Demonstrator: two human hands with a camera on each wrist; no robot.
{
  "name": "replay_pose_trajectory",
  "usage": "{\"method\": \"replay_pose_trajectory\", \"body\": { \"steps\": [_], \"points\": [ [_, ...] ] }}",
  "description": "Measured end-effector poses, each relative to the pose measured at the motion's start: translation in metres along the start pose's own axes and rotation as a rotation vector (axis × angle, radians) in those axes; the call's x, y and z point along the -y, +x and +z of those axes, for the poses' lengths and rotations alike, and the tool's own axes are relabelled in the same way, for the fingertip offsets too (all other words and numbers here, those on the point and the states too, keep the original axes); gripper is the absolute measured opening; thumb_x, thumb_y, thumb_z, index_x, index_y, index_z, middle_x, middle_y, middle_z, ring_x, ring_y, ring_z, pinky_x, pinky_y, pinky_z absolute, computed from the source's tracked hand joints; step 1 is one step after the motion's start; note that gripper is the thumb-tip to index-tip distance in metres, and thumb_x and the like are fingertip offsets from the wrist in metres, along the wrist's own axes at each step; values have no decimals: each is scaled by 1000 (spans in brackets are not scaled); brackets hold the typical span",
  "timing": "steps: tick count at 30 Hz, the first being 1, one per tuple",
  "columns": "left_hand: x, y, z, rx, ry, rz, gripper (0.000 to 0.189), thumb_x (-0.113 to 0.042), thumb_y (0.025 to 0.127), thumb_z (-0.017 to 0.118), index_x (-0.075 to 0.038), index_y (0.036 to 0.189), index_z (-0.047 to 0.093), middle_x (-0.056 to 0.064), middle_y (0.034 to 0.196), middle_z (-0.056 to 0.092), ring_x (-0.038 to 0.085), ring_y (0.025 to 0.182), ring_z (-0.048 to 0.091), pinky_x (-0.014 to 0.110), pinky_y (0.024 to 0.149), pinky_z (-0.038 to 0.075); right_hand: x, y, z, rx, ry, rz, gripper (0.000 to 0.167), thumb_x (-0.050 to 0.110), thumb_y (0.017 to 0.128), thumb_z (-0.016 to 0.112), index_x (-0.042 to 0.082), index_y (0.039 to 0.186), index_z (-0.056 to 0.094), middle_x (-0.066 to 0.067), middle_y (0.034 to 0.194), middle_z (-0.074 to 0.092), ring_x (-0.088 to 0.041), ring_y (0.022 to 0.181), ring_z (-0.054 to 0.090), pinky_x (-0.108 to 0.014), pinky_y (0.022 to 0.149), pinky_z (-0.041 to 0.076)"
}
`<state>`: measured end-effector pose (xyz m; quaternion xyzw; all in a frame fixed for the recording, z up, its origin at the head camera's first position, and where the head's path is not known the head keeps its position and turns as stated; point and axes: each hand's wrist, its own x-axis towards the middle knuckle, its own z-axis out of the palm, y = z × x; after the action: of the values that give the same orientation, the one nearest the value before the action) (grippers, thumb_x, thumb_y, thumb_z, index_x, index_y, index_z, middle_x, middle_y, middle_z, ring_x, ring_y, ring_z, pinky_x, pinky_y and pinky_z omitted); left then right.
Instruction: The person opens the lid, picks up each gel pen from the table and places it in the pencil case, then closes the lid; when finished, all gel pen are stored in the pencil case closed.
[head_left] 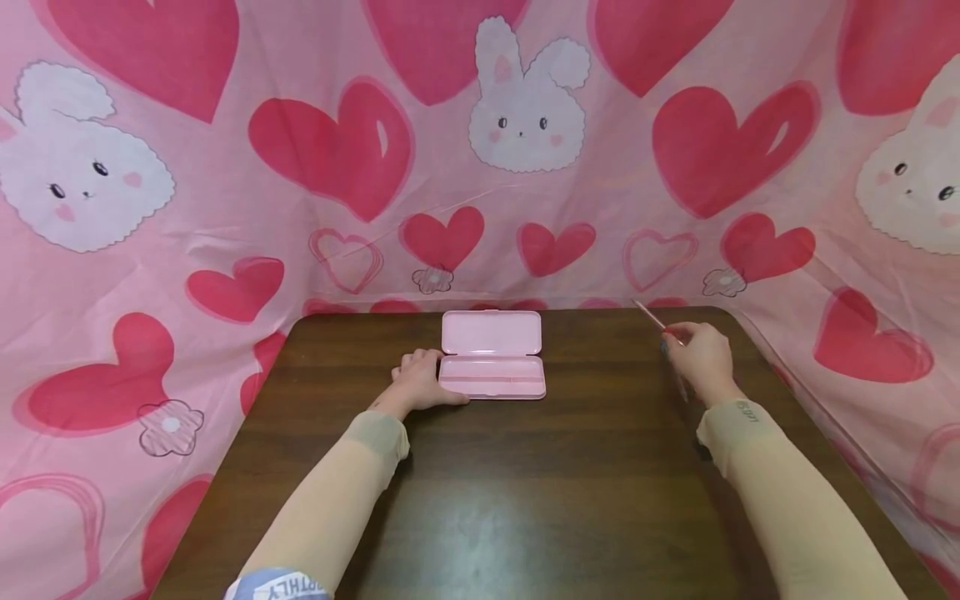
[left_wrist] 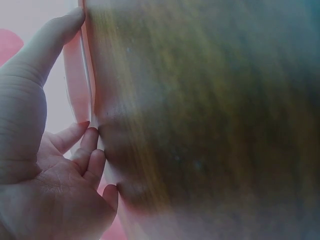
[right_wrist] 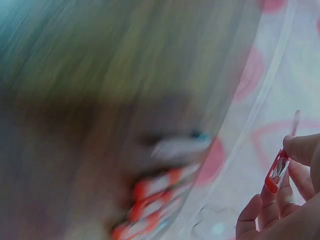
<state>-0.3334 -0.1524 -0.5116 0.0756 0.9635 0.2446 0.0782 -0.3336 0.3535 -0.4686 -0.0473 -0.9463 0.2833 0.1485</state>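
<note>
An open pink pencil case (head_left: 491, 333) lies on the table with its lid tipped back. My left hand (head_left: 422, 382) holds its left end, thumb along the front edge and fingers at the far side; the left wrist view shows the case (left_wrist: 79, 80) between the thumb and fingers of that hand (left_wrist: 55, 165). At the right, my right hand (head_left: 701, 358) pinches a slim pen (head_left: 649, 315) above the table. Its red clip end (right_wrist: 272, 184) shows below the fingers in the right wrist view. Several blurred pens (right_wrist: 157, 192) with red parts lie beneath that hand.
The brown wooden table (head_left: 525, 492) ends at a pink cloth (head_left: 525, 192) with hearts and rabbits, which hangs close behind it and along both sides. The pens on the table are mostly hidden by my right hand in the head view.
</note>
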Motion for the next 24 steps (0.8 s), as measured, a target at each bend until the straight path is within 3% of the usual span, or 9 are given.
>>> {"method": "replay_pose_trajectory", "body": {
  "steps": [3, 7, 11, 17, 24],
  "points": [
    [-1, -1, -1, 2, 2, 1, 105, -65, 74, 93, -8, 153, 53, 18, 149, 55, 39, 141, 43, 61, 113, 35, 17, -1, 8, -14, 7, -86, 31, 25, 106, 69, 3, 125, 78, -28, 119, 74, -48, 112, 68, -65, 100, 51],
    [-1, 1, 0, 5, 5, -3, 104, -64, 75, 92, -8, 153, 52, 18, 149, 55, 40, 142, 42, 62, 113, 34, 40, -3, 20, -22, 8, -182, 28, 22, 104, 73, 3, 122, 80, -27, 116, 73, -45, 102, 69, -62, 93, 52],
    [1, 2, 1, -2, 4, -1, 104, -65, 74, 93, -8, 152, 53, 18, 148, 55, 40, 141, 43, 62, 112, 34, 64, -6, 34, 14, 11, -225, 24, 23, 105, 74, 7, 121, 81, -22, 115, 73, -41, 101, 70, -58, 88, 53],
    [3, 5, 3, 4, 5, -8, 104, -65, 74, 93, -9, 152, 53, 18, 149, 55, 40, 142, 42, 61, 113, 33, 97, -13, 50, 92, 23, -283, 22, 22, 104, 75, 8, 121, 82, -16, 116, 73, -38, 106, 70, -56, 92, 55],
    [0, 2, -1, 2, -5, 5, 105, -65, 73, 94, -8, 151, 53, 19, 148, 55, 41, 139, 42, 62, 110, 34, 124, -17, 65, 98, 31, -356, 21, 21, 102, 78, 8, 119, 84, -15, 110, 75, -36, 105, 68, -55, 94, 54]
  ]
}}
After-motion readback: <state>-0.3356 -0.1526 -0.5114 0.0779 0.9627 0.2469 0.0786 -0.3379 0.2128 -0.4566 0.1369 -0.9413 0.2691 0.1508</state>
